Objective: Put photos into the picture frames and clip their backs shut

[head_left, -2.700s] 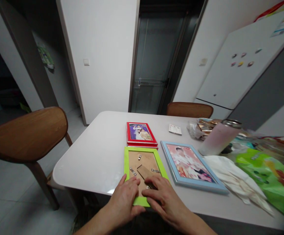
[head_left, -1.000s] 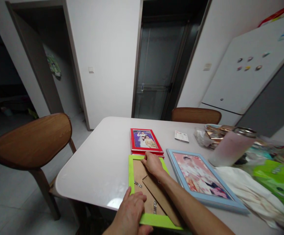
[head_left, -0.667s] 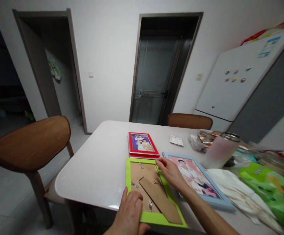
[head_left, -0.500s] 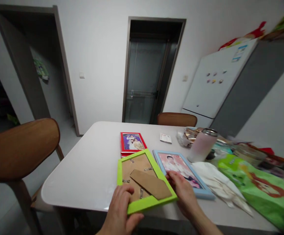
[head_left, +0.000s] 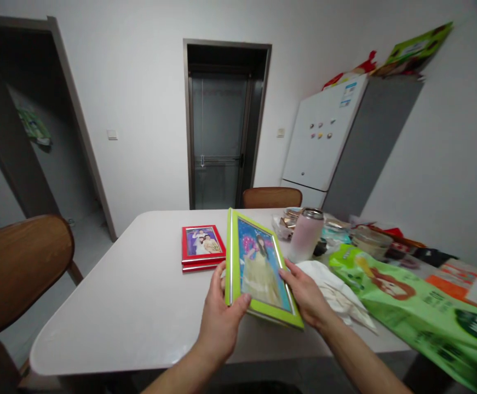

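A green picture frame [head_left: 263,314] is held tilted above the table's near edge, its photo side facing up towards me. My left hand [head_left: 222,314] grips its lower left corner, thumb on the front and fingers behind. On the right side, my right hand [head_left: 306,293] grips the frame with its thumb over the border. Just beyond it to the left lie red picture frames [head_left: 203,246], one on top of another, the upper one photo side up. The blue picture frame is not visible now; the green frame covers the area where it lay.
To the right stand a pink bottle [head_left: 306,235], a crumpled white cloth [head_left: 324,287] and a green printed bag [head_left: 411,306]. Clutter with plastic containers [head_left: 369,243] lies behind. Brown chairs [head_left: 20,273] stand left of and behind the white table [head_left: 139,306].
The green frame has been turned over from its brown back with the stand to its photo side, and raised more upright. Both hands have shifted their grip. My view has swung right.
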A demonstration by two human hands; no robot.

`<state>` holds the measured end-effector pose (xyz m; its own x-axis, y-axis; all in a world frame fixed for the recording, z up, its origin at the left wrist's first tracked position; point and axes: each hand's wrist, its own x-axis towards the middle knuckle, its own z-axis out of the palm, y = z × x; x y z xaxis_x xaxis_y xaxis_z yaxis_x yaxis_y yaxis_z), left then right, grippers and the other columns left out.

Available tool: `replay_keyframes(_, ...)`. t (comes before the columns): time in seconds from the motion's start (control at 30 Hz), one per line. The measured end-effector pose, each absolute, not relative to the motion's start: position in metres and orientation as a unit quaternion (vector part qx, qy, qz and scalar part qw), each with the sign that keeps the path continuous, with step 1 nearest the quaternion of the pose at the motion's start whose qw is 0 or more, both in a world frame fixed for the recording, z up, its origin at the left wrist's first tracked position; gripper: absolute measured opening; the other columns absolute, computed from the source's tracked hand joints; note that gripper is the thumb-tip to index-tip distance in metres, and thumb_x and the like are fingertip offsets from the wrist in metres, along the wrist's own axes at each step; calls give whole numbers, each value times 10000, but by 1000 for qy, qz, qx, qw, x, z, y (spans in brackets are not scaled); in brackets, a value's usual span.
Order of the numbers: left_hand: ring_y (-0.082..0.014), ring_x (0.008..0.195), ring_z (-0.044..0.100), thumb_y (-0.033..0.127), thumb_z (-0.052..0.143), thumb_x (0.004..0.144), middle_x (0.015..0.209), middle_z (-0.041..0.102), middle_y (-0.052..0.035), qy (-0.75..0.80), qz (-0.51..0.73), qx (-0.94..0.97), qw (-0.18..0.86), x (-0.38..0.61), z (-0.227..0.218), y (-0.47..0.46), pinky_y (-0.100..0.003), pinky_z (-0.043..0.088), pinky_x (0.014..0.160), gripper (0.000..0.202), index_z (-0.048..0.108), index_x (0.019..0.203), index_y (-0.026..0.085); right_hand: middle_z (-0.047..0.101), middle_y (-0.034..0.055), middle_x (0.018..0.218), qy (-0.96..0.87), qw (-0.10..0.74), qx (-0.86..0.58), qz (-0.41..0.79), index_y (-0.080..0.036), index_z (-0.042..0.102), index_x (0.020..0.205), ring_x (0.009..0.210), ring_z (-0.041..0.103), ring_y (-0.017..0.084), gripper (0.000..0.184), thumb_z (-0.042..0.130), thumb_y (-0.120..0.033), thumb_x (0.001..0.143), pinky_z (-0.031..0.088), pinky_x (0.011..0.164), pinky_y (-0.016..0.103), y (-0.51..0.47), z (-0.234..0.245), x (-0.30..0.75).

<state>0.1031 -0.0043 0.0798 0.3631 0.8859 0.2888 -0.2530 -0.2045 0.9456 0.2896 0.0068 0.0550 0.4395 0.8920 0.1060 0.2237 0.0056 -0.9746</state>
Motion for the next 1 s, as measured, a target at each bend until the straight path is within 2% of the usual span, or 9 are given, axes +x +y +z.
replay_keyframes(0.07, -185, 1012, 520, 66, 467, 699, 1156, 509, -98, 288, 453, 579, 614, 118, 72, 10, -326, 431, 854, 518, 287, 1174, 164, 649, 44, 926, -447, 487, -695, 285, -181, 440, 1171, 707, 619, 179, 457, 422, -287, 728, 487, 589, 273, 19, 56, 325)
replay_keyframes(0.2, -177, 971, 548, -53, 430, 644, 1098, 557, -103, 324, 412, 576, 627, 148, 37, 23, -317, 428, 850, 478, 408, 1084, 133, 666, 76, 850, -451, 416, -757, 225, -129, 588, 995, 729, 611, 208, 355, 481, -240, 674, 465, 622, 277, 38, 39, 366)
replay_keyframes(0.33, -190, 965, 543, -62, 485, 592, 1049, 594, -46, 355, 396, 578, 619, 158, 12, 21, -302, 421, 845, 466, 508, 994, 171, 666, 100, 796, -466, 336, -804, 152, -111, 625, 927, 755, 601, 243, 318, 509, -225, 654, 437, 668, 305, 43, 23, 383)
replay_keyframes(0.43, -215, 973, 533, -21, 549, 575, 1026, 606, -49, 384, 390, 565, 618, 152, 2, 21, -301, 412, 842, 429, 550, 957, 174, 653, 133, 803, -483, 281, -824, 96, -86, 612, 954, 791, 587, 284, 334, 499, -195, 659, 418, 702, 358, 43, 24, 383)
replay_keyframes(0.53, -240, 1009, 508, 31, 599, 572, 1085, 568, -108, 419, 395, 538, 616, 134, -4, 31, -303, 393, 853, 456, 533, 1012, 131, 596, 183, 971, -531, 257, -807, 25, -52, 564, 1023, 953, 513, 306, 363, 439, -196, 714, 339, 838, 402, 48, 34, 358)
replay_keyframes(0.6, -236, 1034, 490, 53, 607, 587, 1143, 517, -148, 443, 406, 513, 613, 116, -6, 44, -289, 376, 868, 489, 496, 1061, 99, 546, 168, 1074, -596, 255, -762, -2, -58, 528, 1067, 1026, 464, 262, 380, 386, -239, 764, 285, 907, 363, 59, 39, 322)
replay_keyframes(0.73, -215, 1054, 478, 109, 570, 666, 1167, 477, -182, 482, 441, 445, 612, 73, -6, 69, -271, 365, 868, 422, 455, 1071, 82, 556, 51, 1088, -730, 229, -644, 8, -183, 530, 1068, 1013, 466, 166, 347, 461, -257, 736, 306, 886, 248, 98, 36, 231)
replay_keyframes(0.9, -211, 962, 537, 165, 602, 669, 1094, 521, -172, 484, 489, 362, 629, 29, -4, 70, -274, 410, 795, 367, 474, 1003, 85, 536, 125, 1060, -772, 198, -604, -12, -140, 468, 1129, 993, 449, 230, 489, 556, -191, 650, 308, 834, 316, 142, 26, 165)
replay_keyframes(1.0, -179, 844, 587, 163, 623, 660, 995, 572, -145, 465, 512, 312, 651, 18, -3, 66, -260, 431, 748, 327, 488, 950, 92, 553, 112, 955, -783, 183, -594, -28, -160, 541, 1012, 929, 456, 232, 337, 515, -164, 677, 301, 794, 334, 141, 27, 155)
